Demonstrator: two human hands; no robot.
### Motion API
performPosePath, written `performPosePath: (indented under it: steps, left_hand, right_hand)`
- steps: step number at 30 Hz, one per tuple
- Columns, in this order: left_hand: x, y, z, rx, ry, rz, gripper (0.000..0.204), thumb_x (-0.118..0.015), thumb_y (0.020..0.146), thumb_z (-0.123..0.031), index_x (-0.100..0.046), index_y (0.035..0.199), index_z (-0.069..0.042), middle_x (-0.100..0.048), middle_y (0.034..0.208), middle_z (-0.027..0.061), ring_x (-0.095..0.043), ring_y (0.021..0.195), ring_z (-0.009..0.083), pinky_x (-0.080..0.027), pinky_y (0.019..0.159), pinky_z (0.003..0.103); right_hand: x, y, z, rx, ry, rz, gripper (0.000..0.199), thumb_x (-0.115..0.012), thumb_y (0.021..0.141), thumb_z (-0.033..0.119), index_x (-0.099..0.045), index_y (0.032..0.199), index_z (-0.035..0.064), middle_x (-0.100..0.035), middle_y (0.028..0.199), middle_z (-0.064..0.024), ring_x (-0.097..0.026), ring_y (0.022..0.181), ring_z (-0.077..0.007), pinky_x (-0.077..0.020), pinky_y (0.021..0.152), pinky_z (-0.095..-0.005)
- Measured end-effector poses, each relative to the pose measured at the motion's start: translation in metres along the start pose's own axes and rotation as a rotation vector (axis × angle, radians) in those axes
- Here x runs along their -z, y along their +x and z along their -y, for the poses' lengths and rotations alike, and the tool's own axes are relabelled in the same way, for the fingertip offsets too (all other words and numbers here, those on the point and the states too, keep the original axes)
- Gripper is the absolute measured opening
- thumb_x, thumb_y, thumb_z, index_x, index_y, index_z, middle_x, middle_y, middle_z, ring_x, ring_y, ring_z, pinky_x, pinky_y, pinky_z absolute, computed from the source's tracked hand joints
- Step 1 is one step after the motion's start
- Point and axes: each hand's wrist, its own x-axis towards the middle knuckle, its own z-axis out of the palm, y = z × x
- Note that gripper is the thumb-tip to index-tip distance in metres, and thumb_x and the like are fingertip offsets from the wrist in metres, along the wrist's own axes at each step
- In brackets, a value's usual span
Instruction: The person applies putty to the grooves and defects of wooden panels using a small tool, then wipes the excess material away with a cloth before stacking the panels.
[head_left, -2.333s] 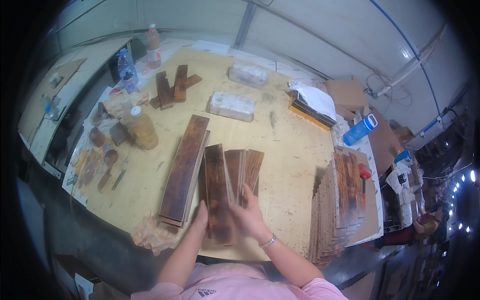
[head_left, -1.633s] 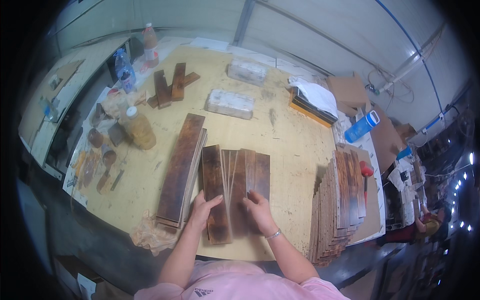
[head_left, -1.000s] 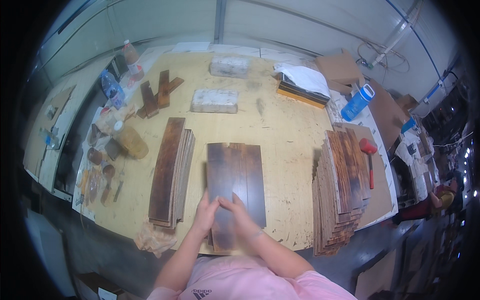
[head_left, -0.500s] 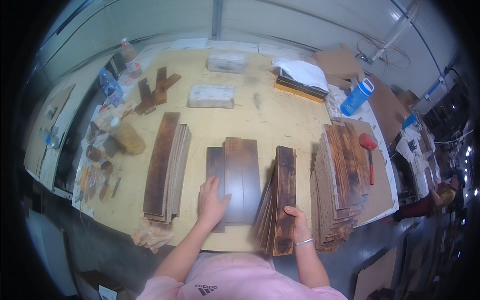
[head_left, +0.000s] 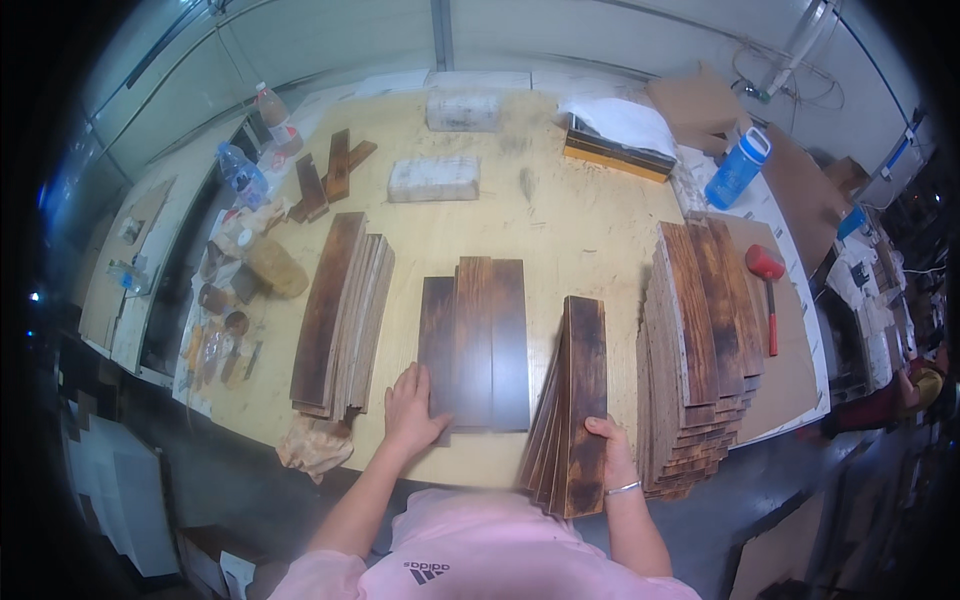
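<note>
Three dark brown wood planks (head_left: pixel 474 345) lie side by side on the table in front of me, the leftmost set slightly nearer. My left hand (head_left: pixel 412 412) rests at the near left edge of that leftmost plank (head_left: pixel 436 320), its fingers stretched out. To the right, my right hand (head_left: pixel 614 448) grips a fanned bundle of similar planks (head_left: pixel 583 400), tilted, with the thumb on the front plank's face. The fingers behind the bundle are hidden. Stacks of planks stand on both sides, a left stack (head_left: pixel 330 310) and a taller right stack (head_left: pixel 690 320).
A red mallet (head_left: pixel 766 262) lies right of the tall stack. Two whitish blocks, the nearer block (head_left: pixel 434 179) among them, sit farther back. Bottles, including a yellowish jar (head_left: pixel 272 264), line the left side. A blue bottle (head_left: pixel 738 170) stands at the back right.
My left hand has slid a little nearer and to the left along the leftmost plank. My right hand still holds the fanned bundle. The whole view has shifted slightly.
</note>
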Motion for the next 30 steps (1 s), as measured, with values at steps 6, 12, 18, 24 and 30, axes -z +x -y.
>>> performPosePath:
  steps: [6, 12, 18, 24, 30]
  left_hand:
    - [0.010, -0.010, -0.023, 0.183, -0.050, -0.027, 0.080, -0.074, 0.075, -0.028, -0.038, 0.142, -0.002, -0.042, 0.145, 0.0157, -0.042, 0.129, 0.0334, -0.036, 0.105, 0.046]
    - [-0.025, -0.018, 0.009, 0.161, 0.149, -0.294, 0.076, -0.073, 0.076, -0.026, -0.040, 0.141, -0.004, -0.047, 0.138, 0.0153, -0.046, 0.120, 0.0314, -0.040, 0.099, 0.044]
    - [-0.001, -0.008, -0.018, 0.237, -0.221, -0.340, 0.069, -0.075, 0.070, -0.023, -0.052, 0.132, -0.005, -0.052, 0.113, 0.0142, -0.047, 0.108, 0.0322, -0.040, 0.097, 0.042]
    - [0.007, -0.001, -0.058, 0.161, -0.372, -0.479, 0.062, -0.074, 0.069, -0.018, -0.056, 0.126, -0.003, -0.051, 0.112, 0.0142, -0.046, 0.109, 0.0320, -0.041, 0.096, 0.039]
    - [-0.003, 0.010, -0.087, 0.204, -0.225, -0.292, 0.068, -0.076, 0.076, -0.031, -0.051, 0.133, -0.003, -0.050, 0.119, 0.0152, -0.045, 0.116, 0.0308, -0.036, 0.094, 0.047]
  right_hand:
    - [0.006, 0.014, 0.004, 0.000, -0.044, -0.008, 0.042, -0.063, 0.080, 0.010, -0.056, 0.121, 0.0011, -0.063, 0.100, -0.0065, -0.063, 0.089, -0.0171, -0.0529, 0.080, -0.0295]
    - [0.003, 0.020, 0.011, -0.055, -0.099, 0.054, 0.040, -0.063, 0.081, 0.011, -0.057, 0.119, 0.0009, -0.064, 0.099, -0.0052, -0.062, 0.088, -0.0154, -0.0526, 0.078, -0.0284]
    - [0.002, 0.022, 0.006, -0.037, -0.053, 0.041, 0.037, -0.064, 0.079, 0.012, -0.059, 0.112, -0.0037, -0.067, 0.099, -0.0120, -0.067, 0.085, -0.0233, -0.0567, 0.077, -0.0350]
    - [0.009, 0.022, 0.004, -0.040, -0.064, 0.089, 0.047, -0.063, 0.080, 0.009, -0.055, 0.125, -0.0003, -0.063, 0.107, -0.0068, -0.063, 0.094, -0.0174, -0.0526, 0.084, -0.0304]
    - [-0.001, 0.017, 0.006, -0.012, -0.053, 0.075, 0.047, -0.064, 0.079, 0.008, -0.055, 0.124, -0.0013, -0.065, 0.107, -0.0094, -0.064, 0.093, -0.0201, -0.0537, 0.085, -0.0331]
